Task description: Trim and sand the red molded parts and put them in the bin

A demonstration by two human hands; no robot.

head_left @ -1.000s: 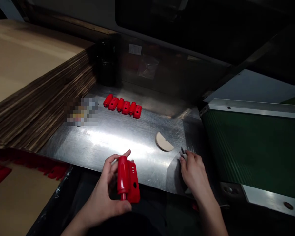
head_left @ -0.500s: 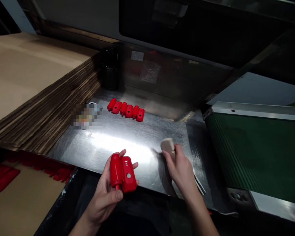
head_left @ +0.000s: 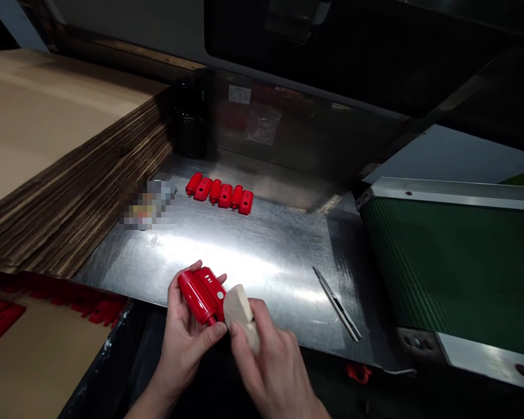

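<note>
My left hand is closed around a red plastic part, a glossy cylinder joined side by side to a flat block with small slots and a round hole. In my right hand is a cream-coloured pad, folded or curved, pinched between thumb and fingers. The pad meets or overlaps the lower right edge of the block; whether it presses on it I cannot tell. Farther back on the metal table, several similar red parts lie in a row. A utility knife rests right of my right hand.
A tall stack of cardboard sheets borders the table on the left. At the right is a green conveyor belt. A black container stands at the back. More red parts lie on cardboard at the lower left.
My right hand has brought the pad left and down to the red part, uncovering the knife. My left hand has tilted the red part and shifted slightly left.
</note>
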